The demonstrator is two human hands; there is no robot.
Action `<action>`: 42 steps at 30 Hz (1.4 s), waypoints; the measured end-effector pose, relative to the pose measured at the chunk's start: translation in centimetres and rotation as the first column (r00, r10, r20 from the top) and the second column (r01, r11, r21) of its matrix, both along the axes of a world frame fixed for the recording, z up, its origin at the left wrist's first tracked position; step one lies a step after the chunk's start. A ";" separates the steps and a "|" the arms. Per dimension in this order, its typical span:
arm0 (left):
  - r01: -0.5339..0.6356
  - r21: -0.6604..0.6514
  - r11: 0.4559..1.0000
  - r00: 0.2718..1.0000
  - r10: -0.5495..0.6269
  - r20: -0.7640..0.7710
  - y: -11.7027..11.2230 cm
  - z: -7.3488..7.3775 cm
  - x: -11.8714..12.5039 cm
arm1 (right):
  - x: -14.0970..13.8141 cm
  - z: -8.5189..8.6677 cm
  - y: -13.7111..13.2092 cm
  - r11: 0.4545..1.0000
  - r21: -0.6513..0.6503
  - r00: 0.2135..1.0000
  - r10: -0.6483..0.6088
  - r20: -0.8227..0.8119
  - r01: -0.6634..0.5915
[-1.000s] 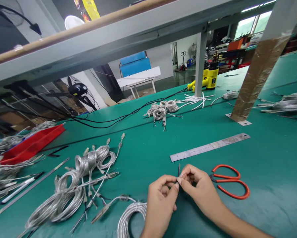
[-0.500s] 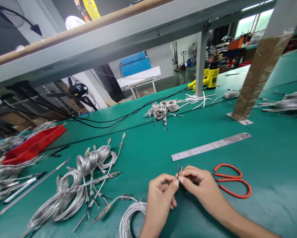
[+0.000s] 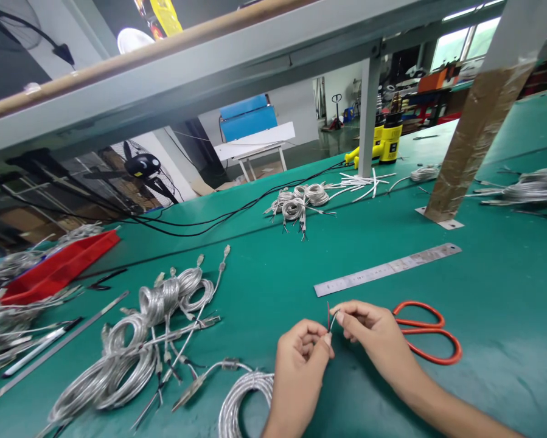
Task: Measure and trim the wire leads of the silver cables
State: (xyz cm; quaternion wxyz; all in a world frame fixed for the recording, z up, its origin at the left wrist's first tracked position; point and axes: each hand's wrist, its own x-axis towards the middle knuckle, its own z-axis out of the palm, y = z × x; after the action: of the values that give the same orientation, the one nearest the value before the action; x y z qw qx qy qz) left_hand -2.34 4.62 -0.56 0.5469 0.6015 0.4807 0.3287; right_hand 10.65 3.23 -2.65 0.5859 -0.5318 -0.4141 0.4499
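**Pinching wire strands apart at a cable end**

Nearest me, the silver cable coil [image 3: 243, 398] lies flat on the green surface [image 3: 264, 286], just left of my left wrist. Its free end seems to run up into my left hand [image 3: 300, 359], but the hand hides the join.

Left hand: thumb and forefinger closed tight on the base of the wire strands [image 3: 328, 311]. The strands stick up just above those fingers [image 3: 325, 340].

Right hand [image 3: 373, 340]: fingertips closed on a pale strand, touching it from the right. A darker strand stands upright beside it. So the strands sit between my two hands, both grips shut on them and lifted a little off the surface.

To do this well, I judge:
- grip low with the left so the sheath can't twist
- pull one strand at a time, sideways and gently
- avoid kinking the thin cores

Red scissors [image 3: 426, 331] lie just behind my right hand, partly hidden by it. A steel ruler [image 3: 387, 269] lies beyond them, apart from both hands.

Left of me are cable bundles [image 3: 131, 359] in a heap, with a red cloth [image 3: 58, 267] further left. Far back are small coils [image 3: 300, 204] and a yellow tool [image 3: 385, 143] by the post.
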 end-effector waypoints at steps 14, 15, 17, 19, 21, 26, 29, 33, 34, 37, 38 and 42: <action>-0.023 0.071 0.997 0.995 0.016 0.097 0.2 0.4 0.0 | -0.6 0.2 -0.1 0.987 0.063 0.980 0.157 -0.125 -0.150; -0.027 0.072 0.997 0.997 0.021 0.080 0.2 0.4 0.1 | -0.6 0.1 -0.2 0.989 0.067 0.981 0.141 -0.133 -0.133; -0.025 0.068 0.997 0.999 0.022 0.043 0.2 0.4 0.1 | -0.7 0.1 -0.2 0.991 0.095 0.983 0.108 -0.149 -0.095; -0.011 0.048 0.999 1.000 0.010 0.013 0.1 0.3 0.1 | -0.7 0.1 -0.3 0.991 0.119 0.986 0.074 -0.150 -0.057; 0.009 0.031 0.999 1.000 -0.009 -0.001 0.2 0.2 0.0 | -0.6 0.2 -0.3 0.993 0.112 0.990 0.043 -0.137 -0.028; -0.034 0.079 0.996 0.999 0.031 0.039 0.3 0.2 -0.2 | -0.4 0.3 -0.5 0.998 0.053 0.986 -0.037 -0.161 0.046; -0.072 0.151 0.986 0.992 0.055 0.111 0.4 0.3 -0.5 | -1.0 0.1 -0.9 0.994 0.066 0.979 0.101 -0.179 -0.090; -0.090 0.173 0.981 0.990 0.069 0.125 0.5 0.1 -0.7 | -2.4 -0.1 -1.2 0.941 0.116 0.936 0.332 -0.120 -0.319; -0.088 0.181 0.980 0.989 0.064 0.132 0.5 0.0 -0.7 | -2.6 -0.2 -1.3 0.938 0.124 0.933 0.339 -0.118 -0.325; -0.101 0.241 0.965 0.985 0.063 0.161 0.3 -0.2 -0.7 | -3.0 -0.4 -1.3 0.944 0.125 0.938 0.321 -0.128 -0.306; -0.105 0.277 0.955 0.985 0.062 0.160 0.2 -0.2 -0.7 | -3.0 -0.3 -1.3 0.945 0.120 0.939 0.318 -0.130 -0.304; -0.082 0.358 0.930 0.994 0.050 0.098 -0.2 -0.2 -1.0 | -3.1 -0.1 -1.7 0.947 0.096 0.939 0.317 -0.131 -0.306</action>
State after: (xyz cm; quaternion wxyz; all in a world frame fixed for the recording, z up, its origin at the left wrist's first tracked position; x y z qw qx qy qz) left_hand -3.31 4.41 -0.81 0.4359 0.6605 0.4077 0.4555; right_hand 7.52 1.52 -2.75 0.5552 -0.4036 -0.4657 0.5586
